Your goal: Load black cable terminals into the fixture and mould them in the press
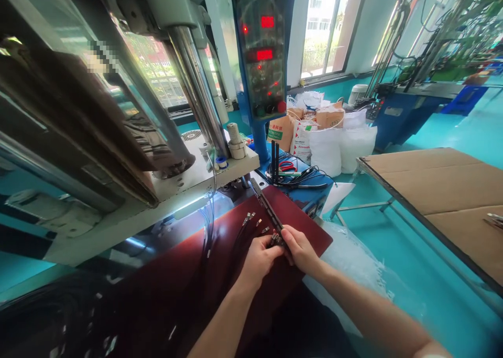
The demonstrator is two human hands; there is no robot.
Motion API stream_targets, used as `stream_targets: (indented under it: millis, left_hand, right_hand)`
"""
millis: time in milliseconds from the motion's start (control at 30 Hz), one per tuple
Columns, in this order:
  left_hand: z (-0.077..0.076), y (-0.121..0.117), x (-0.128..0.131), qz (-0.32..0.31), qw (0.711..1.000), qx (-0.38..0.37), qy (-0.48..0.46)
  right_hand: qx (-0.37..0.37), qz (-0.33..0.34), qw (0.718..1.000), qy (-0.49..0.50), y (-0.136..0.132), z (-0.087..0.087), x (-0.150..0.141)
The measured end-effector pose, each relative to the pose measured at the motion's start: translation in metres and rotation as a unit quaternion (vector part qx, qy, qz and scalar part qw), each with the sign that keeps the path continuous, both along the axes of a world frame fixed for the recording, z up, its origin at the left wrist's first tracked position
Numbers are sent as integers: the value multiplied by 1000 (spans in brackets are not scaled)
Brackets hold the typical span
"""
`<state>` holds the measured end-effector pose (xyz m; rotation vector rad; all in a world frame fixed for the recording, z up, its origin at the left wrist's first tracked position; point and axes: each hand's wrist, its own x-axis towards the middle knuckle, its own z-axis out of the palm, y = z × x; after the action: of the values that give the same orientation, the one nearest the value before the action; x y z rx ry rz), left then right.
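My right hand [302, 249] is closed round the near end of a long, narrow dark metal bar [266, 205] with slots along it. The bar slants up and away over a dark red tabletop [306, 219]. Close beside it, my left hand [259, 259] pinches a small cluster of metal connectors [277, 239] against the bar's near end. My fingers hide part of the cluster. To the left, several cable ends with metal plugs [248, 219] lie on the red surface. Farther left, more thin black cables [208, 235] lie under a lit strip.
A press with steel columns [198, 85] stands at the left, beside a control box [261, 49] with red digits. Red-handled scissors [288, 165] and coiled black cables lie behind the tabletop. A cardboard-covered table [440, 182] is at the right. Sacks [326, 143] stand by the wall.
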<state>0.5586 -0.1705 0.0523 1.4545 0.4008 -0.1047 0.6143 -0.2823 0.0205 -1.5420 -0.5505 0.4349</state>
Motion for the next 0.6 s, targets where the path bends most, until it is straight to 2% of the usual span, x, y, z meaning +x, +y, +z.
stream_targets:
  millis: [100,233,333,400,500,600]
  left_hand:
    - [-1,2,-3,5,1000,-14,-4]
    - [-2,13,-5,-39,998,-40,-33]
    - [-4,21,-4,-9,996,-75,-54]
    - [-4,22,-3,14,996,-65,-55]
    - [-4,20,-3,11,997,-46,-59]
    - [-4,18,-4,-3,997,-74,-30]
  right_hand:
    - [-11,5,1000,-20,1,0,0]
    - [15,6,1000,27,-1,1,0]
    - [27,-2,999,46,-4,4,0]
    - [30,-5,998,50,-4,5,0]
    - [43,6,998,51,-4,4,0]
    - [54,20,997,49,-4,1,1]
